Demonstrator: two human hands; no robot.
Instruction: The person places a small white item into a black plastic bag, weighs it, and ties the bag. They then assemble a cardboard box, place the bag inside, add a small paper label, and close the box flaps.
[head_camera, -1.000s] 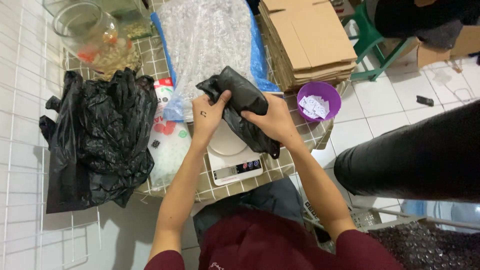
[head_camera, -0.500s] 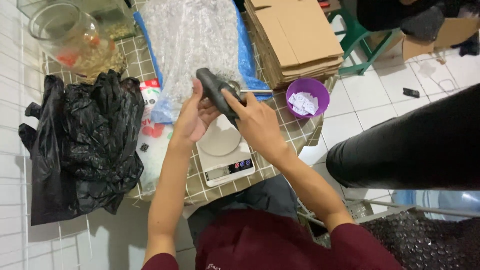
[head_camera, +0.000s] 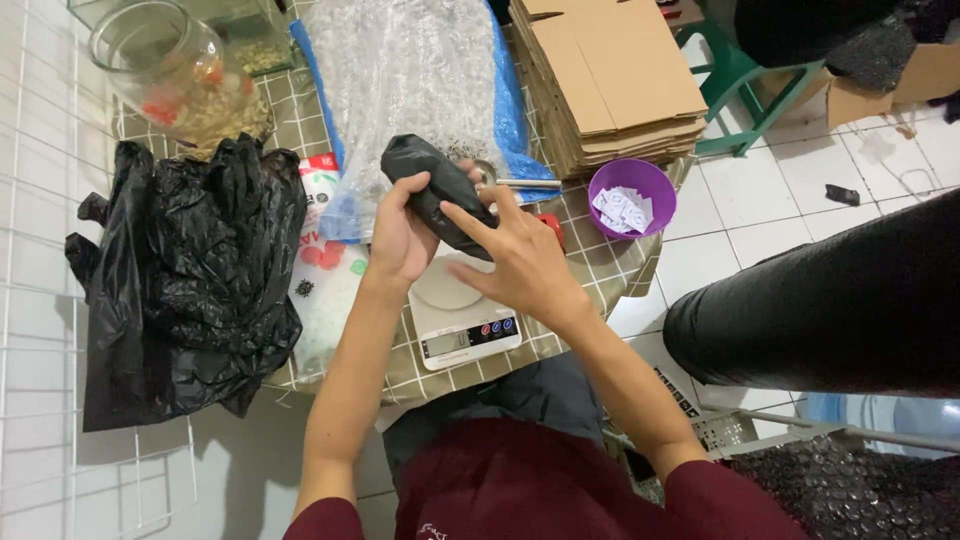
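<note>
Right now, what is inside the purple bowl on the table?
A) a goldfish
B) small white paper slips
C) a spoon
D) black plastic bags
B: the purple bowl, sitting to the right of both hands near the stack of flat cardboard, holds a little pile of small white paper slips.

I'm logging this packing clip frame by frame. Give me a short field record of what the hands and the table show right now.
left hand: grips the black plastic-wrapped bundle from the left
right hand: fingers spread against the bundle's lower end
under the hands: white digital kitchen scale
left side: pile of black plastic bags
back: bubble wrap sheet, stack of flat cardboard boxes, glass jar
right: purple bowl with small white packets
</note>
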